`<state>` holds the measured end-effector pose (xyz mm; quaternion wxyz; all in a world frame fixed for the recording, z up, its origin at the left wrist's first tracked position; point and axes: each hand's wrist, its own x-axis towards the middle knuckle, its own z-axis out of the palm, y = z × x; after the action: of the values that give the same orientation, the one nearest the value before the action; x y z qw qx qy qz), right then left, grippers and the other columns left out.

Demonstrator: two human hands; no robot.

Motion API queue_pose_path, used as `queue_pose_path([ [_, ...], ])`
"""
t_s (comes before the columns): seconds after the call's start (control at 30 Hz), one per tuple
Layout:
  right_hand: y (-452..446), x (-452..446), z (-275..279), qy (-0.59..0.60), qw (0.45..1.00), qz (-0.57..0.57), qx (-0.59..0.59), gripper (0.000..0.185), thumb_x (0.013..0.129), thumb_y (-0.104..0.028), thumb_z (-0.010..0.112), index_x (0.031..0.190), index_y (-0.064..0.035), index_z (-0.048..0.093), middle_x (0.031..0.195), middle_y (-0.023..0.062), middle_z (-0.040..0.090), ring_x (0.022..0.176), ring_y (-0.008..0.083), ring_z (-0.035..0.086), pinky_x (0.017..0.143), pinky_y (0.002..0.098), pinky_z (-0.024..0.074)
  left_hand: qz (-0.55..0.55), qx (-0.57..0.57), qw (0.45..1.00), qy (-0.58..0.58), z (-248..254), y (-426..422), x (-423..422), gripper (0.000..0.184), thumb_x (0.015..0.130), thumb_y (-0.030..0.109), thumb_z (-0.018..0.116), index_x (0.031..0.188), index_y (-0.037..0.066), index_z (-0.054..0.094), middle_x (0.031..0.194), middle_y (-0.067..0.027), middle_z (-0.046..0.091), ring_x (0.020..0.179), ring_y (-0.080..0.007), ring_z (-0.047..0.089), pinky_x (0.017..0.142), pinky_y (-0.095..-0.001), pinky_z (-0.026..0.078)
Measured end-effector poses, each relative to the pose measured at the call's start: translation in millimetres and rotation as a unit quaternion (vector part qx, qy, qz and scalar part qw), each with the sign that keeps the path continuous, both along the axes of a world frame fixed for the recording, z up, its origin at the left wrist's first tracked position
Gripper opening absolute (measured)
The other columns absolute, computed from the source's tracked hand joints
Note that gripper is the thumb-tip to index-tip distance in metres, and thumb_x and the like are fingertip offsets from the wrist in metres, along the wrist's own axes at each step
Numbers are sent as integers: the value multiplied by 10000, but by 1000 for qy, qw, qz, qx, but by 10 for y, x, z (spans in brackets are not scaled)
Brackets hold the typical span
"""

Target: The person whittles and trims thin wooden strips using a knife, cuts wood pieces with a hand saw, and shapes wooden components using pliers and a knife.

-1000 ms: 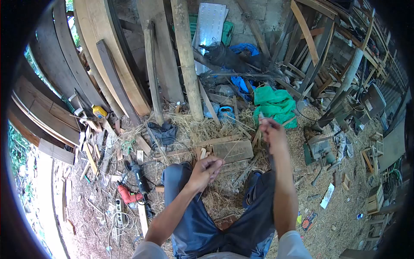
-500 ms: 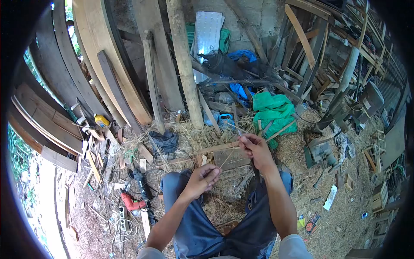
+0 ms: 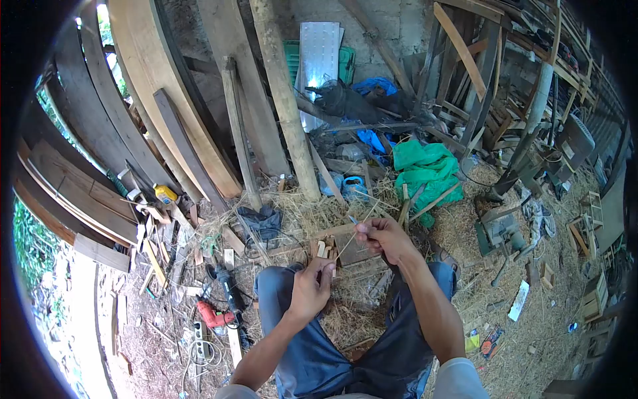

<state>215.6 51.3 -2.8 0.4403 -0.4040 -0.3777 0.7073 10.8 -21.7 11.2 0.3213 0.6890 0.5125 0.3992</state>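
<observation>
My left hand (image 3: pixel 310 287) pinches the lower end of a thin wooden strip (image 3: pixel 367 214), which slants up and to the right between my hands. My right hand (image 3: pixel 389 241) is closed on what looks like a knife (image 3: pixel 353 220); a short grey blade tip shows beyond the fingers, close to the strip. A dark, handle-like length runs under that wrist, mostly hidden. Below the hands, between my knees, lie a wooden board (image 3: pixel 352 245) and small wood pieces (image 3: pixel 323 250).
A red power tool (image 3: pixel 214 315) and a power strip (image 3: pixel 201 340) with cable lie on the left. Planks (image 3: pixel 183 100) and a pole (image 3: pixel 286 100) lean at the back. Green sheeting (image 3: pixel 428 171) lies ahead, a machine (image 3: pixel 500 233) stands right. Shavings cover the ground.
My right hand has come down and left, nearer the left hand. The left hand has turned and its fingers now point more upward. The whole view has shifted slightly.
</observation>
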Motion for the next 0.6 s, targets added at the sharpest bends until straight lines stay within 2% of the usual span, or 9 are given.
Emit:
queue_pose_path([
  [0.07,-49,-45,63,13,1000,6,0,162,833,-188,656,831,-32,610,667,-4,566,479,41,407,408,200,272,13,51,998,38,11,-19,23,57,870,49,558,892,-3,566,611,-125,575,535,-184,603,503,-295,440],
  [0.1,-135,-145,75,-6,1000,11,-10,144,844,-177,641,839,-37,609,665,-5,561,473,38,388,412,195,267,14,52,998,37,17,-18,51,57,870,49,558,892,-3,566,611,-125,575,535,-184,603,503,-295,440],
  [0.17,-216,-258,77,-23,999,14,-17,126,855,-167,627,846,-42,608,663,-6,555,467,35,370,415,191,263,30,145,988,40,35,9,106,46,861,34,555,893,3,566,608,-160,565,529,-259,597,508,-319,442],
  [0.23,-238,-302,62,19,994,101,-36,148,851,-184,638,858,-42,598,666,-6,557,472,37,377,418,193,277,29,132,990,50,56,11,106,45,861,30,551,894,3,564,614,-167,566,542,-281,597,514,-327,444],
  [0.27,-229,-275,81,-2,997,74,-36,163,841,-197,652,861,-43,602,659,-4,558,473,40,388,416,194,283,26,114,991,61,57,-7,95,45,860,26,547,895,2,563,621,-174,567,555,-303,597,520,-334,446],
  [0.4,-191,-180,118,-5,995,92,-22,161,845,-176,643,846,-19,610,665,13,587,482,54,422,408,202,305,11,136,987,80,74,6,112,48,858,20,543,897,-3,559,621,-181,564,560,-314,595,518,-339,445],
  [0.5,-179,-148,146,-47,997,61,-8,167,841,-178,648,820,-16,616,653,12,589,472,54,414,406,207,298,1,107,992,60,67,30,128,47,855,14,544,894,-9,559,621,-187,562,557,-326,591,508,-344,439],
  [0.6,-135,-113,153,-59,996,69,0,180,828,-187,664,787,-16,624,652,12,593,464,50,408,406,209,295,3,131,989,62,40,65,138,47,854,16,552,892,-10,561,602,-178,552,522,-296,579,492,-333,427],
])
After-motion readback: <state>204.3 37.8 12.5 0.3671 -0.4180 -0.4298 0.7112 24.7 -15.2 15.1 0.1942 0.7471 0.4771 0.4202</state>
